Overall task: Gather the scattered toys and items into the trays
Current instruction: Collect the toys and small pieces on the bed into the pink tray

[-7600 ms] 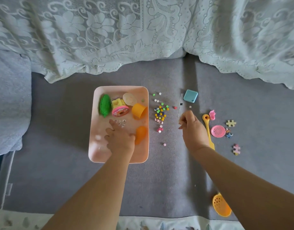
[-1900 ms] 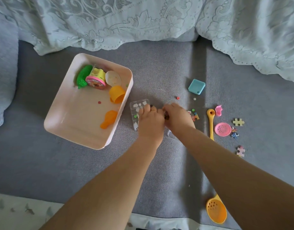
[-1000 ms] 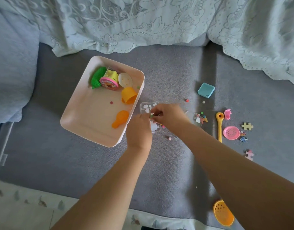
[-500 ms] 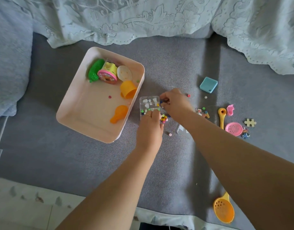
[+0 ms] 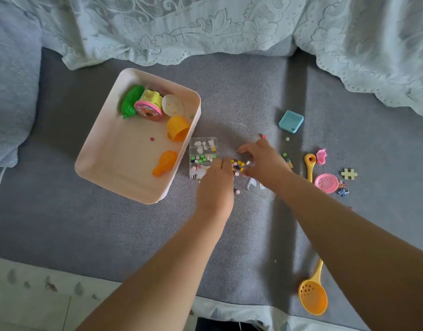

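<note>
A pink tray (image 5: 103, 149) lies tilted on the grey sofa seat, holding a green toy (image 5: 130, 103), a pink and yellow toy (image 5: 149, 107), an orange cup (image 5: 178, 127) and an orange piece (image 5: 165, 162). A clear compartment box (image 5: 202, 150) with small beads sits against the tray's right wall. My left hand (image 5: 215, 185) grips the box's near right corner. My right hand (image 5: 264, 161) curls its fingers and thumb round a heap of coloured beads (image 5: 238, 166) beside the box. A clear lid (image 5: 260, 190) lies under my right wrist.
Right of my hands lie a teal square (image 5: 291, 121), a yellow spoon (image 5: 309, 164), a pink disc (image 5: 326, 183), a pink piece (image 5: 321, 156) and a puzzle piece (image 5: 349, 173). An orange strainer spoon (image 5: 313, 297) lies at the seat's front edge. Lace cloth (image 5: 205, 27) hangs behind.
My right hand has slid from the box's top right toward the bead heap and now cups it. My left hand stays at the box. The view shifted slightly.
</note>
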Demonstrator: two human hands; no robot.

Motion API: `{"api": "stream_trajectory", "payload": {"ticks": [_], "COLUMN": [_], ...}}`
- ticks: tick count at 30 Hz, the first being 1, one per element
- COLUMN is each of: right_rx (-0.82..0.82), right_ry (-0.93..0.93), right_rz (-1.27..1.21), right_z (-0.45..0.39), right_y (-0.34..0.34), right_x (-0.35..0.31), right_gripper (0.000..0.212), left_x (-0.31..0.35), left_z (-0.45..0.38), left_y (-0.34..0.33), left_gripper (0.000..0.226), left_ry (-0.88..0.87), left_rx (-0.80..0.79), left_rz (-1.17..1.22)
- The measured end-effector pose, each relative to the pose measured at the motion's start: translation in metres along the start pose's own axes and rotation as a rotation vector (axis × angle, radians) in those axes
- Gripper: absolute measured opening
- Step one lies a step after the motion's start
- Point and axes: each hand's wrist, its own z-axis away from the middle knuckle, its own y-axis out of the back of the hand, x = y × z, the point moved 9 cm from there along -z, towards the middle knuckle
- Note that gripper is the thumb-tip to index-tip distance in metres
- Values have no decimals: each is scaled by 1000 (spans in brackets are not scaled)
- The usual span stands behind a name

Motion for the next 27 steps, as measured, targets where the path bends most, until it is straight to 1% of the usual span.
{"api": "stream_trajectory", "payload": {"ticks": [2,5,9,13,17,22,27], "right_rx": [-21,-10,20,10,-26,-26,-26], "right_ry": [7,41,61,53,-8,1,-41], "right_rz": [53,138,158,192,128,65,-88], "right_z": [2,2,1,0,-3,-3,0], "right_y": [-8,-11,-10,-10,-11,-8,-4], "right_x": [-1,-11,-20,-22,-17,-16,-11], "right_gripper": [60,54,38,31,23,15,18], "left_x": [5,12,14,9,1,-5,-6], "left_z": [-4,-9,-18,-22,-22,-22,-16], "left_y": [-6,-11,-7,-6,-10,-15,-14], "left_gripper": [56,48,32,23,20,20,21], "left_ry": [42,98,160,224,232,260,319], "left_rx": [-57,-90,-20,24,42,86,136], "left_rz": [-54,-111,-38,84,141,283,365]}}
